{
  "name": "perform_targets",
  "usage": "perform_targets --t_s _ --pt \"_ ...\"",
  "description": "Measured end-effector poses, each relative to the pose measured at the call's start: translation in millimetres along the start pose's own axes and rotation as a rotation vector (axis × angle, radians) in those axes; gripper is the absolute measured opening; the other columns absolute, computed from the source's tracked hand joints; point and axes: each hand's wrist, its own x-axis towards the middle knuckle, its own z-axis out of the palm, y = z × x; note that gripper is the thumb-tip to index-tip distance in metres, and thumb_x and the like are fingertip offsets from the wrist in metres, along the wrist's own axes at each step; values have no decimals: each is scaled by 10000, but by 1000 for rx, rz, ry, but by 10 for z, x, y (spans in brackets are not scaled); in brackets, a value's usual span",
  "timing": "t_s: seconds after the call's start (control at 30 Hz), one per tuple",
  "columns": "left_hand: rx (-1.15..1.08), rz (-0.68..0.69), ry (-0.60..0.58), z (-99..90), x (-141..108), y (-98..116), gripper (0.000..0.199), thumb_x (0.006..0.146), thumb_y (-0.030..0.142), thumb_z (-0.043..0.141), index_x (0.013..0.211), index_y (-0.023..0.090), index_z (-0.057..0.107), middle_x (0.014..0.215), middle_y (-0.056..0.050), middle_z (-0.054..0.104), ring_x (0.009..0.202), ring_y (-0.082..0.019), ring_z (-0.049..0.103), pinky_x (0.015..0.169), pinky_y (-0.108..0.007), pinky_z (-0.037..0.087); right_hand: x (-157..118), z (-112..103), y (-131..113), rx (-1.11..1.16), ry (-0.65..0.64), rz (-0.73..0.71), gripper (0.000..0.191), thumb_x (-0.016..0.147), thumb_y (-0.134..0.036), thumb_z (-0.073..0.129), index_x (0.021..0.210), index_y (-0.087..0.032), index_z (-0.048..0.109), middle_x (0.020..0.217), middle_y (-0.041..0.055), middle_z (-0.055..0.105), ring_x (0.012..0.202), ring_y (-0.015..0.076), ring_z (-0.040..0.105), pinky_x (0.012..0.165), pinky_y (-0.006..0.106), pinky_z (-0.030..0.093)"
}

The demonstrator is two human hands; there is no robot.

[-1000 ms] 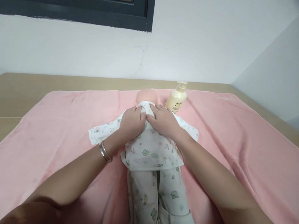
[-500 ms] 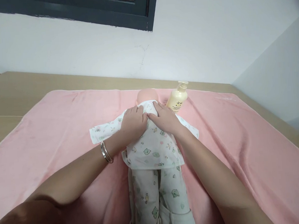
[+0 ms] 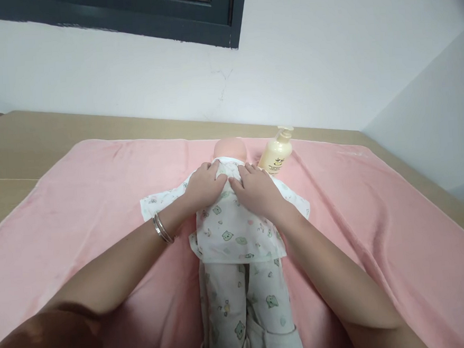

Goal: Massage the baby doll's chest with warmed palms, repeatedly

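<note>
A baby doll [image 3: 229, 148] lies with its head toward the wall, dressed in a white printed shirt [image 3: 240, 237] and matching trousers [image 3: 229, 301]. No face shows on the head. Across the left of the shirt's upper part rests my left hand [image 3: 204, 185], palm down, two silver bangles [image 3: 162, 228] at its wrist. My right hand [image 3: 258, 188] lies flat on the upper right of the shirt. Both thumbs point inward, a small gap between them. Just beyond my right hand is a pale yellow pump bottle [image 3: 277, 152].
A pink blanket [image 3: 99, 204] with some folds on the right covers most of the wooden table [image 3: 27, 140]. Behind the table rises a white wall [image 3: 307, 57] with a dark window frame [image 3: 190, 28].
My left hand has shifted slightly up and left, and my right hand slightly down. The thumbs have drawn a little apart. The doll and bottle look unmoved.
</note>
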Motion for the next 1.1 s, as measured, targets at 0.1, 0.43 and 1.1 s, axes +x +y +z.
perform_targets --t_s 0.1,0.43,1.1 --pt "42 28 3 -3 2 1 438 932 299 351 1288 139 549 1202 -166 620 1160 -303 582 956 -439 475 -41 20 -50 -27 24 5 468 1020 -363 267 1305 -98 527 1427 220 532 1368 353 442 1125 514 342" --pt "208 180 207 139 -230 156 383 940 201 333 1199 82 590 1113 -179 631 1041 -291 578 942 -442 470 160 70 183 73 -13 0 648 1019 -450 222 1525 -55 310 1596 213 345 1510 347 271 1212 522 228" --pt "311 265 188 88 -290 171 351 967 197 319 1126 60 600 1088 -194 646 1024 -293 591 927 -438 482 91 -2 98 12 14 -40 442 1010 -342 264 1241 -95 548 1343 208 594 1276 324 517 1059 453 393"
